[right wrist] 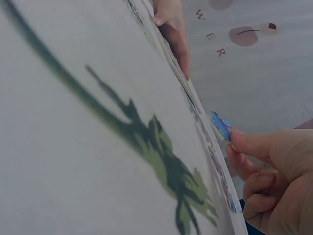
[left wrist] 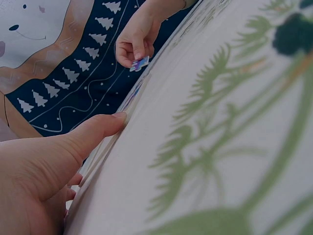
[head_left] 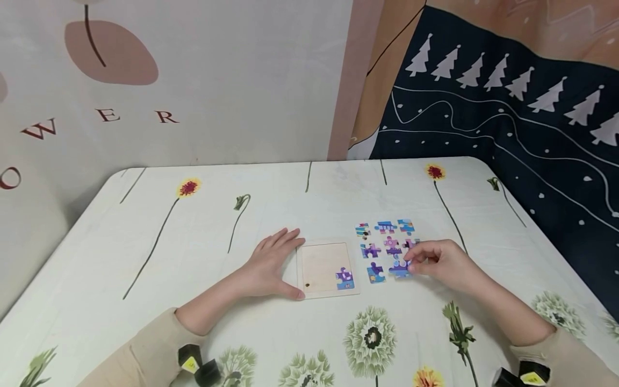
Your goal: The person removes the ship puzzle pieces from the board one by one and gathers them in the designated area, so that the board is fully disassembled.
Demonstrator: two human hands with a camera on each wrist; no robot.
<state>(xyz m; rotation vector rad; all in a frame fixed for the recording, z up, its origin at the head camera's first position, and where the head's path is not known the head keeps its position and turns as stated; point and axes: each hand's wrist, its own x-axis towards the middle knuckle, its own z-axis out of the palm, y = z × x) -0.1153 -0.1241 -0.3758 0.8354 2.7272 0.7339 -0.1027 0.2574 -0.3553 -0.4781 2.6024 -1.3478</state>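
My right hand [head_left: 442,263] pinches a blue and purple jigsaw piece [head_left: 399,267] between thumb and fingertips; in the right wrist view the piece [right wrist: 221,126] is tilted up over the cloth. To the left lies a square wooden puzzle tray [head_left: 321,263] with one purple and blue piece [head_left: 345,278] in its lower right corner. My left hand [head_left: 268,269] rests along the tray's left edge, fingers spread, with the thumb [left wrist: 105,126] at its near corner. Several loose pieces lie right of the tray, among them a purple one [head_left: 371,250]; my right hand partly hides one of them.
A white flower-printed cloth [head_left: 208,231] covers the table. Behind it hangs a pale cloth with letters [head_left: 242,80], and a dark blue one with white trees [head_left: 464,113] stands along the right side.
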